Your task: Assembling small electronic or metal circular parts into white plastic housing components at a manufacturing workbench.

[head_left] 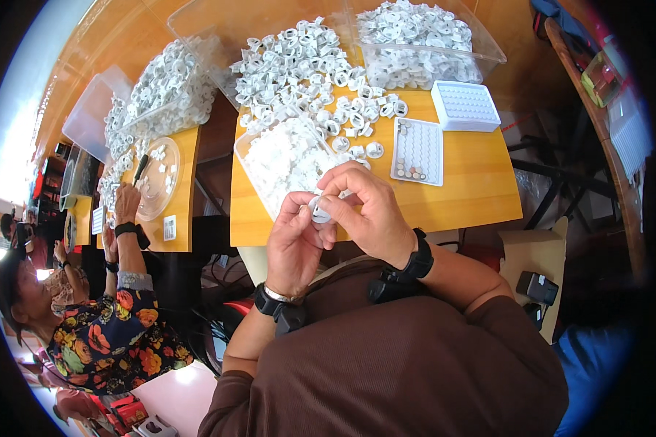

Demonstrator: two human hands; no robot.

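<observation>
Above the table's near edge, both my hands meet at a small round white plastic part [318, 210]. My left hand [297, 244] grips it from the left and below, fingers curled. My right hand [368, 211] pinches at its top with thumb and forefinger. Whether a smaller piece sits between those fingertips is hidden. Just beyond my hands stands a shallow tray [246, 169] of small white pieces. To the right lies a white pocketed tray [418, 153] with several round coin-like pieces in its corners. A few white ring-shaped parts [374, 150] lie between the two trays.
A heap of white ring parts [291, 76] spreads over the wooden table [481, 186]. Behind it stands a clear bin [423, 69] of similar parts. Stacked pocketed trays [465, 105] sit at right. At left, a co-worker [116, 320] works at another table. An open cardboard box [536, 262] is lower right.
</observation>
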